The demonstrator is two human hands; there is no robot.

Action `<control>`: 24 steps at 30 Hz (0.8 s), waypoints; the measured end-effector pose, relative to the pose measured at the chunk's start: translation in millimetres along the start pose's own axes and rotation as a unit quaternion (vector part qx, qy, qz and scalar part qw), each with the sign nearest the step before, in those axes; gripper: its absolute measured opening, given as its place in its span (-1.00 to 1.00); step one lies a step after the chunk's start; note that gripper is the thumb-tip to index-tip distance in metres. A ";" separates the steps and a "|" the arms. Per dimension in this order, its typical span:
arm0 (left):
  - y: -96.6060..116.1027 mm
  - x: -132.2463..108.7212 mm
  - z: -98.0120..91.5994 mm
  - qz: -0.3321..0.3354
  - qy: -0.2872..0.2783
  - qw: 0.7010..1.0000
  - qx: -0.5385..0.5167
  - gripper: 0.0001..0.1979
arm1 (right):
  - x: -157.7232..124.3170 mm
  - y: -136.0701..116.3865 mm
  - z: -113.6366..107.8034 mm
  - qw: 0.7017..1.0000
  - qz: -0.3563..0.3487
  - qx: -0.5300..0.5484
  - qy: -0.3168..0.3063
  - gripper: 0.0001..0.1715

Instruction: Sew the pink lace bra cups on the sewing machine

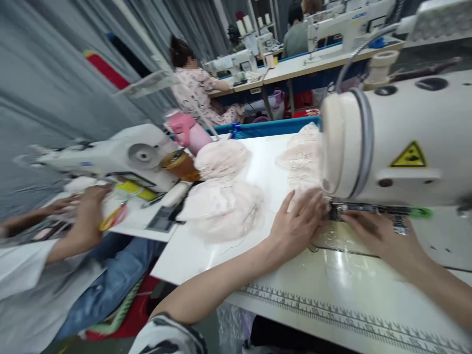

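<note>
My left hand lies on a gathered piece of pale pink fabric, left of the needle area of a white sewing machine. Its fingers are stretched out and the thumb stands apart. On the other side, my right hand reaches under the machine head, beside a metal attachment with a green end. The fingers there are bent together and slightly blurred; whatever lies between them is hidden. Two more bunched pale pink fabric pieces rest on the white tabletop to the left.
A measuring tape strip runs along the front table edge. At left, a co-worker's hands work at another sewing machine. A pink bottle and an amber container stand between the machines. Other people sit at machines behind.
</note>
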State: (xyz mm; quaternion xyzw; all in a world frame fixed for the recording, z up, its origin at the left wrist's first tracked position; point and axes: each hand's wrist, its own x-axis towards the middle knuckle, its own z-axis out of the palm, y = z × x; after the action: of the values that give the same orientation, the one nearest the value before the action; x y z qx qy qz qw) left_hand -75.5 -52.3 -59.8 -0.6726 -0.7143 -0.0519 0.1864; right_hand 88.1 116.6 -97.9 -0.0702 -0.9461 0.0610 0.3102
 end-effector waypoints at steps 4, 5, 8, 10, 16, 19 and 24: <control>-26.5 -19.3 -24.4 -0.101 -0.012 0.991 0.093 -0.58 | -11.4 15.9 7.8 0.991 -0.122 -0.047 0.039 -0.33; -35.8 -28.1 -31.1 -0.151 -0.017 0.981 0.118 -0.56 | -12.7 16.8 8.9 0.989 -0.131 -0.051 0.039 -0.28; -63.3 -59.7 -48.5 -0.283 -0.026 0.948 0.140 -0.50 | -14.1 13.6 9.7 0.993 -0.110 -0.039 0.020 -0.28; -78.2 -78.2 -57.1 -0.315 -0.020 0.944 0.096 -0.52 | -12.8 10.0 9.3 0.993 -0.107 -0.046 0.018 -0.29; -92.4 -84.5 -82.8 -0.412 0.097 0.904 -0.059 -0.64 | 2.0 2.2 3.5 0.992 -0.095 -0.071 0.052 -0.53; -78.7 -66.0 -90.3 -0.419 0.118 0.892 -0.126 -0.52 | 9.6 -3.1 -0.7 0.998 -0.043 -0.008 0.047 -0.54; -39.0 -30.0 -72.0 -0.388 0.088 0.764 -0.508 -0.56 | 13.5 -7.7 -0.1 0.999 0.005 0.008 0.033 -0.55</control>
State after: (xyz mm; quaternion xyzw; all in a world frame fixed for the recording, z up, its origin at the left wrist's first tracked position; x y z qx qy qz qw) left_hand -98.8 -107.5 3.6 -0.3270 -0.7636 -0.5343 -0.1564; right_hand 76.7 111.4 -88.8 -0.0739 -0.9344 0.0680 0.3419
